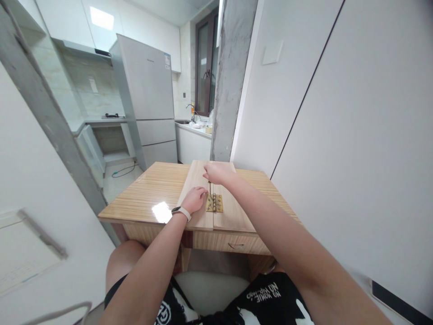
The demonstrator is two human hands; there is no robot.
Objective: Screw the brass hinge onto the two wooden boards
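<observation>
Two pale wooden boards [233,220] lie side by side on the desk. A brass hinge [219,203] spans the seam between them, with several screw heads or holes showing. My right hand [216,173] is closed around the top of a screwdriver [210,188]; its handle is mostly hidden in the fist. The thin shaft points down at the hinge's left leaf. My left hand [195,199], with a band on the wrist, lies on the left board. Its fingers stretch toward the hinge's left edge, close to the shaft; the thumb is hidden.
The glossy wood-grain desk [145,189] has a front drawer [233,243] with a curved handle. A white wall panel [321,135] rises at the right. Beyond the desk stand a silver refrigerator [154,85] and a sink counter [194,140]. A cable [123,171] lies on the floor.
</observation>
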